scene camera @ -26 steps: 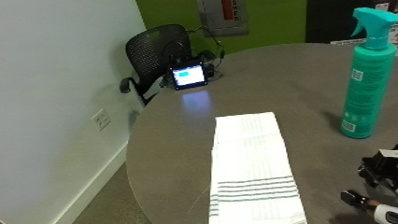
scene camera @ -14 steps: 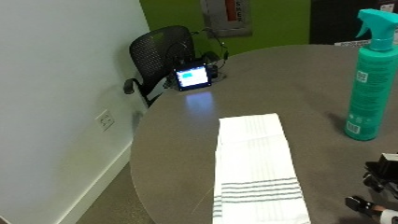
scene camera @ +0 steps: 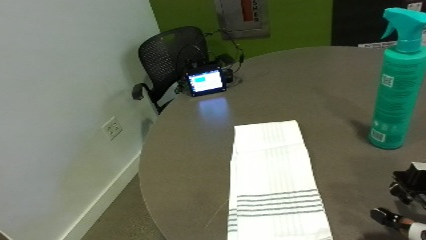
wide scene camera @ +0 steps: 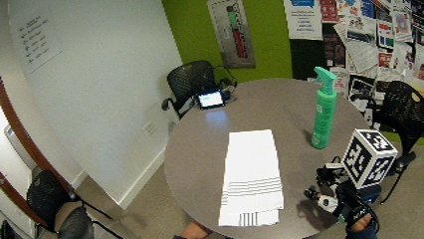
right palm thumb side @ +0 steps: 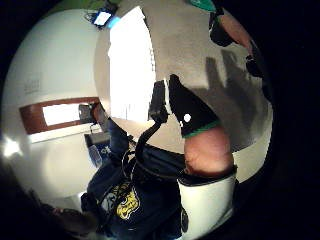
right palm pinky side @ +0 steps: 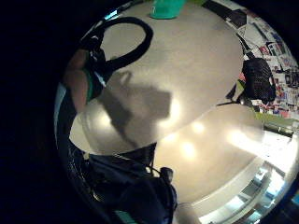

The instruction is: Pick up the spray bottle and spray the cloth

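Note:
A tall teal spray bottle (scene camera: 398,80) stands upright on the right side of the round grey table (scene camera: 313,85). To its left lies a white cloth (scene camera: 274,180) with grey stripes, spread flat and reaching toward the front edge. My gloved right hand (scene camera: 407,189) hovers low over the table's front right part, in front of the bottle and right of the cloth, touching neither. Its fingers look spread and hold nothing. In the wide view the hand (wide scene camera: 331,196) is well short of the bottle (wide scene camera: 324,109). The palm views show the cloth (right palm thumb side: 131,65) and the bottle's base (right palm pinky side: 167,8) at a distance.
A small lit screen (scene camera: 205,82) with cables sits at the table's far left edge, and a black mesh chair (scene camera: 170,55) stands behind it. Another black chair (wide scene camera: 404,107) stands to the right of the table. A white wall runs along the left.
The outside picture has shifted a little, so its camera moved. My hand stays near the table's front right, slightly lower in the picture. Bottle and cloth have not moved.

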### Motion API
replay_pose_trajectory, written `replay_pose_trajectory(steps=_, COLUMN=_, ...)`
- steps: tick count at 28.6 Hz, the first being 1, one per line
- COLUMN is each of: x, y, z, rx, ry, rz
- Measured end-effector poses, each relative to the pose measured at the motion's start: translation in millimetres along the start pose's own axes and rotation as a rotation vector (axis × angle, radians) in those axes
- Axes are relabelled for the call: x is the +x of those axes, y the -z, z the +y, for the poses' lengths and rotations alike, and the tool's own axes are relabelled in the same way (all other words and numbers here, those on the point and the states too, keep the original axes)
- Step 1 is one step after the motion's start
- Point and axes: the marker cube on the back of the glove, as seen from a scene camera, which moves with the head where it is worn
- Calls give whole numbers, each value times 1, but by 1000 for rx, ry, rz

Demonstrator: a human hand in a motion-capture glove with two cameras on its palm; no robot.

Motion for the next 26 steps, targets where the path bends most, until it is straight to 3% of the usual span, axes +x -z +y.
replay_pose_trajectory(steps=10, x=8, y=0, z=-15, rx=170, ry=33, rz=-156)
replay_pose_trajectory(steps=19, x=27, y=-18, z=-86, rx=294, ry=74, rz=-642)
replay_pose_trajectory(steps=26, x=45, y=-29, z=-156, rx=185, ry=71, rz=-1081)
